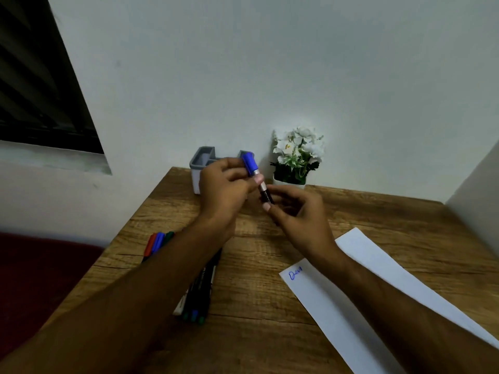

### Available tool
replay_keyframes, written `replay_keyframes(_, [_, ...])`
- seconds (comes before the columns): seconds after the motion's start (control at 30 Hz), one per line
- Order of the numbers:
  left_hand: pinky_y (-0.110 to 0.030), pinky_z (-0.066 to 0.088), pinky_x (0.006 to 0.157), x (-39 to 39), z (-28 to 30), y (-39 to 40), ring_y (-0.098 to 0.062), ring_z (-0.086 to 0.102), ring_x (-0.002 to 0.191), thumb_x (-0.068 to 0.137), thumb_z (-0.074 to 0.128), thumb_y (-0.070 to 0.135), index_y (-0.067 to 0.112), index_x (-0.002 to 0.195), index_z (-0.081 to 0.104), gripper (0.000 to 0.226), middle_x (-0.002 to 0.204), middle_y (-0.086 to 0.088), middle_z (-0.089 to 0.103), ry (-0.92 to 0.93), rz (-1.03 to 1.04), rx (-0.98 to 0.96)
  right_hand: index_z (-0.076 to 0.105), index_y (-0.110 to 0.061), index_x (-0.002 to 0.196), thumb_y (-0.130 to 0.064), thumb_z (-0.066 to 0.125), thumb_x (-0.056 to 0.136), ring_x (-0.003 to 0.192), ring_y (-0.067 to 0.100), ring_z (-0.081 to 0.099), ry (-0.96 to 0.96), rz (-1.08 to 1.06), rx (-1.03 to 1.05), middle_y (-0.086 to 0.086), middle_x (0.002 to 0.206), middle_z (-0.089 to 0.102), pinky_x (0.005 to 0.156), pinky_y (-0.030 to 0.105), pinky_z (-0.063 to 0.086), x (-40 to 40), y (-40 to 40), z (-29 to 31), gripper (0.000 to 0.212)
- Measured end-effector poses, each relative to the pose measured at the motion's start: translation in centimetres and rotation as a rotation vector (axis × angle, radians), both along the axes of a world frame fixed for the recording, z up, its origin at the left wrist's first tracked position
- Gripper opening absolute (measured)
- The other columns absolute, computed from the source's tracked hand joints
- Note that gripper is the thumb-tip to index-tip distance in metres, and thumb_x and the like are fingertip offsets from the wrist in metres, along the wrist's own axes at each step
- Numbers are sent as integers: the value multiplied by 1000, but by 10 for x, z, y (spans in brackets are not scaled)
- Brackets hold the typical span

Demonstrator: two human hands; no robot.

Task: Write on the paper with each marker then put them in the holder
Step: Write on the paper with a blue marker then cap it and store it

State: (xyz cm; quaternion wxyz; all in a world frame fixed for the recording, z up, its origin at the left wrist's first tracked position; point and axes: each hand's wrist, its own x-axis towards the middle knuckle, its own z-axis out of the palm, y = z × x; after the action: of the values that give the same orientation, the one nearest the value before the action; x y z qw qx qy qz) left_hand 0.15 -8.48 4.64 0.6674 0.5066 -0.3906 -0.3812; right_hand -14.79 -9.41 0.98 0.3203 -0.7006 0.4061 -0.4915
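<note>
Nearest you, a long white strip of paper (351, 300) lies flat on the wood-grain table (270, 333), smooth and matte, with one short word in blue ink near its left end. To the left of it, partly under your left forearm, the remaining markers (198, 295) lie bundled side by side: slim dark plastic barrels with green and blue end plugs toward you. Their caps (158, 241), red, blue and green, show beyond the forearm.

Above the middle of the table, both hands meet on one blue marker (258, 182), held off the surface and tilted. Your left hand (224, 190) curls its fingers around the blue cap end, thumb pressed against the pale collar; your right hand (299, 211) pinches the dark barrel below. Whether the cap is fully seated cannot be told.

Judged from the blue writing already on the paper, the step in hand is capping this marker. The next move calls for pressing cap and barrel together along one axis, then releasing one hand and carrying the marker back to the holder.

The holder (198, 168) stands at the far table edge behind your left hand: a boxy pale plastic caddy with a grey rim and open compartments. Right of it, a small white pot of white flowers (297, 155) sits against the plain wall.
</note>
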Motion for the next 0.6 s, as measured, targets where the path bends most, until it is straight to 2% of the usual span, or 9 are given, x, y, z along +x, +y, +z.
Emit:
replay_keyframes(0.07, [-29,60,74,0,-4,-6,-16,74,87,76,82,6,7,108,70,35,90,-6,76,-222,24,-29,77,-16,112,0,81,83,81,4,74,21,-50,16,-7,94,78,77,35,63,11,-13,6,33])
replay_keyframes(0.13, [-31,61,76,1,-7,-14,-14,73,87,75,83,9,7,112,72,38,93,-4,76,-344,60,-45,79,-15,107,-1,82,81,79,6,75,67,-105,-31,-5,91,79,75,31,64,21,-27,14,30])
replay_keyframes(0.2, [-27,61,76,4,-1,-23,-11,72,85,77,80,4,7,112,73,35,92,-3,75,-396,69,-86,80,-15,107,-4,80,81,79,4,74,117,-174,-107,-4,92,80,75,29,64,29,-40,22,28])
replay_keyframes(0.3, [-13,57,73,14,18,-42,-1,69,76,76,81,3,8,101,76,27,85,3,74,-524,129,-152,79,-13,112,-2,76,84,84,5,74,115,-224,-158,1,96,80,82,25,62,42,-56,35,30])
replay_keyframes(0.4, [-15,57,75,22,35,-65,-4,70,75,75,83,7,9,100,77,27,84,0,75,-607,191,-195,77,-11,117,2,71,87,94,11,74,144,-259,-189,4,104,80,90,25,59,52,-65,43,33])
replay_keyframes(0.47, [-17,57,77,26,36,-79,-6,70,76,76,82,9,10,101,76,26,87,-1,76,-644,232,-189,74,-8,123,2,68,89,101,16,74,184,-298,-180,8,112,78,97,31,58,55,-67,43,36])
replay_keyframes(0.57, [-4,46,70,30,25,-93,-4,66,76,78,82,11,9,105,75,28,94,-4,76,-699,270,-120,73,-7,122,3,68,89,101,17,73,211,-284,-149,9,111,78,97,33,59,53,-64,37,35])
replay_keyframes(0.6, [-3,44,70,31,20,-95,-5,66,77,78,82,12,8,106,75,29,95,-5,76,-719,275,-90,74,-7,121,4,68,88,99,16,73,216,-271,-145,8,108,79,95,31,59,51,-62,35,34])
